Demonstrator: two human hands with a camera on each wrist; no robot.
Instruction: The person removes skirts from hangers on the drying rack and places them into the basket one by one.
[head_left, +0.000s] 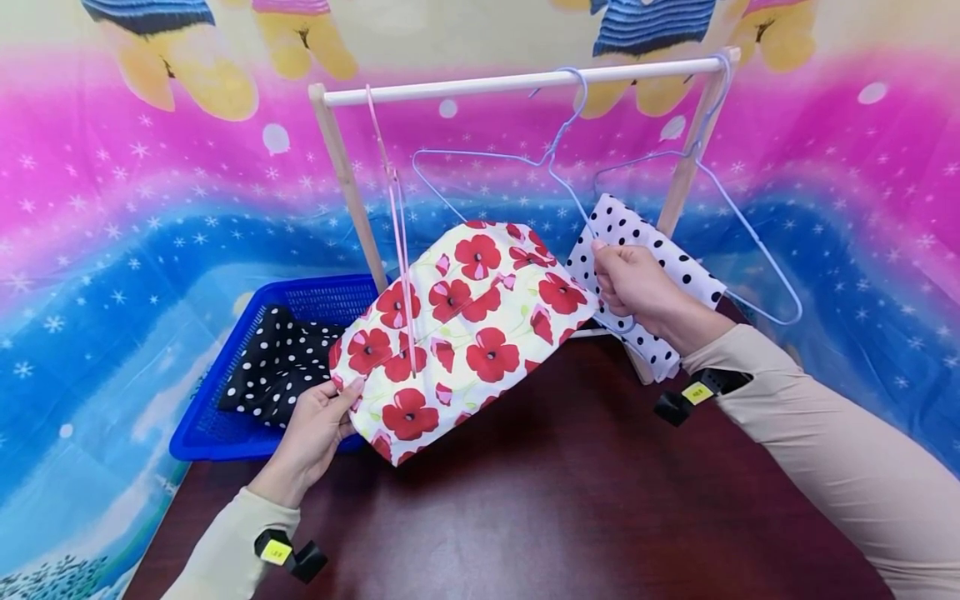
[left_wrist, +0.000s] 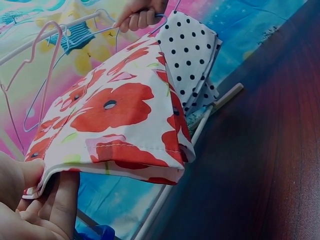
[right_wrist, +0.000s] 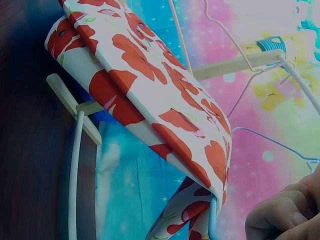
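Note:
A white cloth with red poppies [head_left: 491,354] drapes over the lower part of a blue wire hanger [head_left: 480,154], which hooks on the rack's rail. My left hand [head_left: 318,425] pinches the cloth's lower left edge, thumb on top and fingers underneath, as the left wrist view shows. On the hanger's right side, my right hand [head_left: 637,283] grips the wire beside the cloth's upper right corner. In the right wrist view, the poppy cloth [right_wrist: 145,85] is folded over the blue wire, with a part dangling behind. The hanger's lower bar is mostly hidden by the cloth.
A wooden rack with a white rail [head_left: 487,86] stands on the dark table [head_left: 525,500]. A pink hanger [head_left: 405,275] hangs at left, before the cloth. Another blue hanger [head_left: 757,242] at right carries a black-dotted white cloth [head_left: 660,250]. The blue basket [head_left: 202,417] holds a white-dotted black cloth [head_left: 277,367].

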